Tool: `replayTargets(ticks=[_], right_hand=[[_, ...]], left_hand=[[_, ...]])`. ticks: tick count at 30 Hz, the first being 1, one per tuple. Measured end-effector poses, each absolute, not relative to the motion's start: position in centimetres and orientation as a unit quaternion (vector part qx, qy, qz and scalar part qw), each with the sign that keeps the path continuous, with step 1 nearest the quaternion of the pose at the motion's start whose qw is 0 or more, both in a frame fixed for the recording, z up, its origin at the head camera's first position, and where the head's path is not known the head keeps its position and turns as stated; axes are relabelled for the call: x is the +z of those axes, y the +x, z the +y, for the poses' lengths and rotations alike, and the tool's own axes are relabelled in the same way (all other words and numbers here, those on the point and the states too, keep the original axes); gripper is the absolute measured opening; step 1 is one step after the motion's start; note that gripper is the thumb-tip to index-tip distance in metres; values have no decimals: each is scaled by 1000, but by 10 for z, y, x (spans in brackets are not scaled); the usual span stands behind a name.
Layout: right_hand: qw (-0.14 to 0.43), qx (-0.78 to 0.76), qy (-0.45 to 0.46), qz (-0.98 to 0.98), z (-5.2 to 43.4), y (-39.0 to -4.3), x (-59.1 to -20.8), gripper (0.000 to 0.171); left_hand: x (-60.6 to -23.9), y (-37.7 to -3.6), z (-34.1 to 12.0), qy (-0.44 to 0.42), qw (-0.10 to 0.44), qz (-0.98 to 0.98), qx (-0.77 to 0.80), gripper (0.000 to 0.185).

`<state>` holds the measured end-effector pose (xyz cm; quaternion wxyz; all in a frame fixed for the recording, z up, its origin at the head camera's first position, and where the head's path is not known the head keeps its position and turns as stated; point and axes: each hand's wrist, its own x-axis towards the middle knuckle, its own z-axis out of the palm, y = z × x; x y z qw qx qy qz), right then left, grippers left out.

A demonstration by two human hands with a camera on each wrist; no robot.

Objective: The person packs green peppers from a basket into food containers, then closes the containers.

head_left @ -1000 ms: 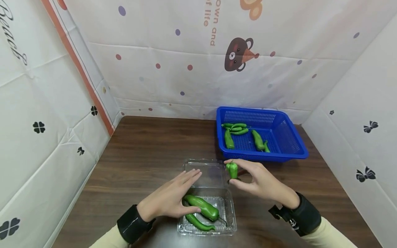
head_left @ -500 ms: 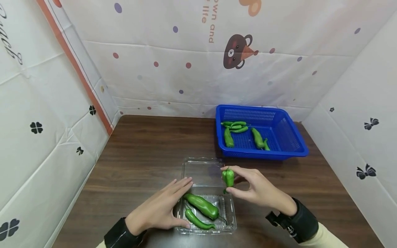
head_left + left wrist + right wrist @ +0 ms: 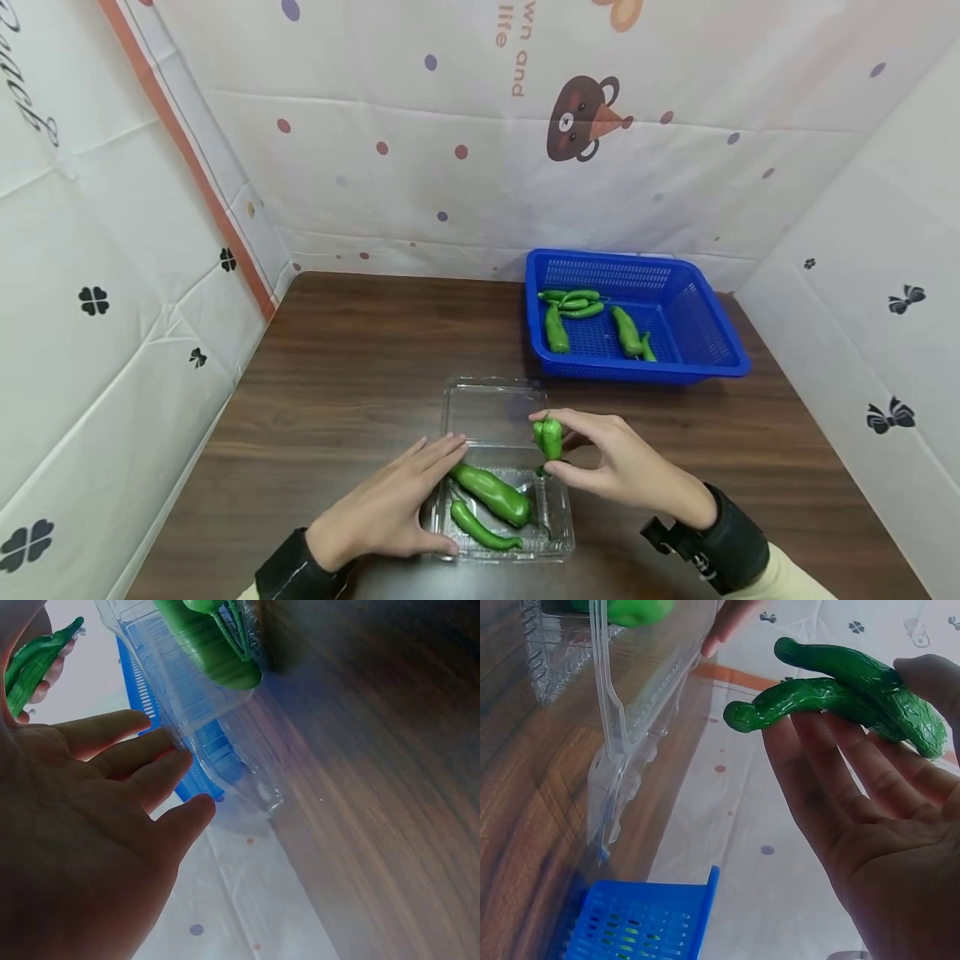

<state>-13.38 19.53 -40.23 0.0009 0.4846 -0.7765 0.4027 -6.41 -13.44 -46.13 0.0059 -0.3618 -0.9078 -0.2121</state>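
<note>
My right hand (image 3: 626, 462) pinches two green peppers (image 3: 832, 690) between thumb and fingers, above the right side of a clear plastic clamshell box (image 3: 555, 533). In the right wrist view they lie side by side, glossy and wrinkled. The box stands with its lid (image 3: 491, 408) laid back, away from me. Inside it are a large green pepper (image 3: 495, 494) and a slimmer, curved one (image 3: 480, 527). My left hand (image 3: 386, 504) is at the box's left side, fingers straight and thumb apart; the left wrist view shows its fingertips right beside the clear wall.
A blue plastic basket (image 3: 678, 333) stands at the back right of the brown wooden table (image 3: 337, 367), holding several green peppers (image 3: 573, 304). Printed white sheets (image 3: 375, 200) close in the back and both sides.
My right hand has brought the two peppers toward me and slightly left, from behind the box's right edge to over it. My left hand has drawn back from above the box to its left side.
</note>
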Motion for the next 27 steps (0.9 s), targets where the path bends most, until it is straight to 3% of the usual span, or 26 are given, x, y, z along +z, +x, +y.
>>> replayTargets(ticks=[27], right_hand=[[-32, 380, 504, -775, 176, -137, -423, 51]], left_hand=[[-462, -68, -136, -359, -18, -905, -225, 113]])
